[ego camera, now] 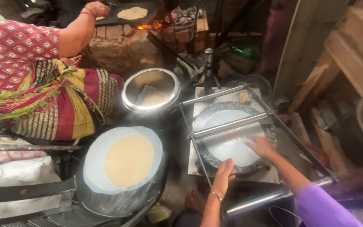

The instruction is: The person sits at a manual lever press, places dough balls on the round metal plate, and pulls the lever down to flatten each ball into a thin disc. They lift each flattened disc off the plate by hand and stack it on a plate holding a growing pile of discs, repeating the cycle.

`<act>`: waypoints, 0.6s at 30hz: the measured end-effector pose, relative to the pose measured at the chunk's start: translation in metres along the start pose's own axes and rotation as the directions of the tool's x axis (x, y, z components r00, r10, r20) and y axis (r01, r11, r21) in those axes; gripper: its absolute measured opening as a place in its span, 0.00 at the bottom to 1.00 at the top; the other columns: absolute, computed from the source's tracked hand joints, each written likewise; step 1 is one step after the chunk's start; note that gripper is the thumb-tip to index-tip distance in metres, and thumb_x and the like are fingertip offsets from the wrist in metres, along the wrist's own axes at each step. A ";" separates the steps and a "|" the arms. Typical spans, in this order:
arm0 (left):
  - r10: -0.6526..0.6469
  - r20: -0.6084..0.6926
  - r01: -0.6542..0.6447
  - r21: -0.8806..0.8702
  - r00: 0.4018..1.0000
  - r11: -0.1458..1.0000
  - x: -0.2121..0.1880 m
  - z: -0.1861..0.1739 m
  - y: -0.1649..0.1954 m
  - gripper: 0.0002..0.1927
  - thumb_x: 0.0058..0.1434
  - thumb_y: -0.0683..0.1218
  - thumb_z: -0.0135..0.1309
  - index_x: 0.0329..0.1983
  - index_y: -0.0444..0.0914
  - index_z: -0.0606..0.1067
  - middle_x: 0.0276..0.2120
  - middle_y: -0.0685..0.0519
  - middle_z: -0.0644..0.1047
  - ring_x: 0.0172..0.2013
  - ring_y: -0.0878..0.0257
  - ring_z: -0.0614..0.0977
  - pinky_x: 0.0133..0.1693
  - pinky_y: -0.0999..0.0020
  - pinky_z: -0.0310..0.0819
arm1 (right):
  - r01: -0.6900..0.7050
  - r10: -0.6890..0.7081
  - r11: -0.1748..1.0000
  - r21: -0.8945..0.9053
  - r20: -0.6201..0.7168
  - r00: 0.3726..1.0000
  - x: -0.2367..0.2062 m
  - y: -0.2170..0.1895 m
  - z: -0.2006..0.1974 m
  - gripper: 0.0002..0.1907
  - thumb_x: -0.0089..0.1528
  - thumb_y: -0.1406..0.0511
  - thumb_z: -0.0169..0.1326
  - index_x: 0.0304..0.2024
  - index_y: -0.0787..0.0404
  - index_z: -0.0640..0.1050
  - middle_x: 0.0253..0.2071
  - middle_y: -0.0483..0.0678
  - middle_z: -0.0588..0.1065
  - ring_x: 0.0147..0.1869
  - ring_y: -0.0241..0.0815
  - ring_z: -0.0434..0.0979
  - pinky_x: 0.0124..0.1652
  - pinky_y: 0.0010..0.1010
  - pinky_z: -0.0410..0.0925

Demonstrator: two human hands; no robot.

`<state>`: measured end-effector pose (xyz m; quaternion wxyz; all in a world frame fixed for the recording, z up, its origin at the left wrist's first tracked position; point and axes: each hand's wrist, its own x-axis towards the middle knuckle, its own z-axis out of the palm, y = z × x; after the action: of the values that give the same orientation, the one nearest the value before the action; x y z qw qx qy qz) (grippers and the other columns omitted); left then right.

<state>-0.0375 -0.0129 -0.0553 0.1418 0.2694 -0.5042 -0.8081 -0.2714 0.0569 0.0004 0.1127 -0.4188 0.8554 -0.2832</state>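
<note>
1. The round press plate (232, 143), pale in the middle with a speckled grey rim, is sitting on a square metal base (198, 166); two metal bars (227, 126) are crossing above its far half, so open room is lying only over the near half of the plate.
2. The left hand (224, 173) is resting at the near edge of the press plate, its fingers (227, 164) lying together and flat on the rim, clamped on nothing.
3. The right hand (260, 146) is lying on the pale middle of the press plate, blurred, its fingers (251, 142) spreading apart and pressing flat, gripping nothing.
4. A long handle (274, 197) is running near and right of the press plate, closing that side.
5. Left of the press plate, a flat round of dough (129, 159) is lying on a pale sheet (93, 168) over a dark tray.
6. Beyond that, far-left of the press plate, a steel pot (150, 90) is standing open.
7. Further left, another person in patterned cloth (30, 84) is reaching a hand (97, 8) toward a dark griddle (122, 19) carrying a flatbread (132, 12).
8. A white sack (17, 176) is lying at the far left; no labels are readable.
</note>
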 end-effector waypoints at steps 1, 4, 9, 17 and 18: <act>0.004 0.025 -0.005 0.043 1.000 0.999 -0.005 0.006 0.003 0.37 0.64 0.67 0.49 0.67 0.40 0.70 0.58 0.53 0.75 0.50 0.63 0.79 0.51 0.66 0.73 | -0.025 0.026 0.998 -0.065 0.021 0.999 -0.021 0.008 -0.012 0.28 0.59 0.45 0.57 0.50 0.57 0.84 0.47 0.55 0.82 0.52 0.51 0.82 0.52 0.39 0.72; 0.032 0.126 -0.070 0.311 0.991 0.948 -0.024 0.024 0.011 0.32 0.62 0.66 0.54 0.57 0.38 0.77 0.46 0.52 0.81 0.39 0.65 0.80 0.42 0.64 0.75 | -0.353 0.348 0.934 0.047 0.090 0.933 -0.101 0.033 -0.049 0.26 0.60 0.47 0.54 0.51 0.54 0.84 0.37 0.48 0.86 0.39 0.48 0.86 0.44 0.38 0.75; -0.018 0.277 -0.189 0.700 0.961 0.689 -0.050 0.050 0.017 0.32 0.59 0.68 0.60 0.45 0.34 0.82 0.40 0.42 0.83 0.42 0.53 0.84 0.46 0.61 0.77 | -0.443 0.444 0.865 0.237 0.051 0.895 -0.199 0.058 -0.047 0.23 0.61 0.50 0.56 0.40 0.63 0.87 0.30 0.49 0.85 0.33 0.38 0.87 0.37 0.29 0.76; -0.064 0.325 -0.311 0.936 0.944 0.162 -0.075 0.073 -0.004 0.24 0.50 0.59 0.65 0.39 0.35 0.81 0.38 0.37 0.82 0.43 0.40 0.84 0.44 0.50 0.79 | -0.597 0.529 0.707 0.379 0.277 0.802 -0.219 0.105 -0.006 0.26 0.62 0.50 0.56 0.36 0.68 0.87 0.31 0.51 0.86 0.33 0.40 0.85 0.34 0.29 0.74; -0.015 0.315 -0.311 0.942 0.949 0.123 -0.077 0.077 -0.006 0.19 0.51 0.54 0.64 0.38 0.36 0.82 0.37 0.37 0.82 0.42 0.41 0.84 0.45 0.50 0.79 | -0.600 0.534 0.714 0.361 0.273 0.800 -0.218 0.110 -0.007 0.26 0.62 0.49 0.56 0.35 0.68 0.87 0.31 0.51 0.87 0.34 0.40 0.86 0.35 0.29 0.74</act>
<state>-0.0188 0.0855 -0.0112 -0.0533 0.1408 -0.9462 -0.2864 -0.2102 0.2834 -0.0668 0.3469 -0.1199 0.8472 -0.3841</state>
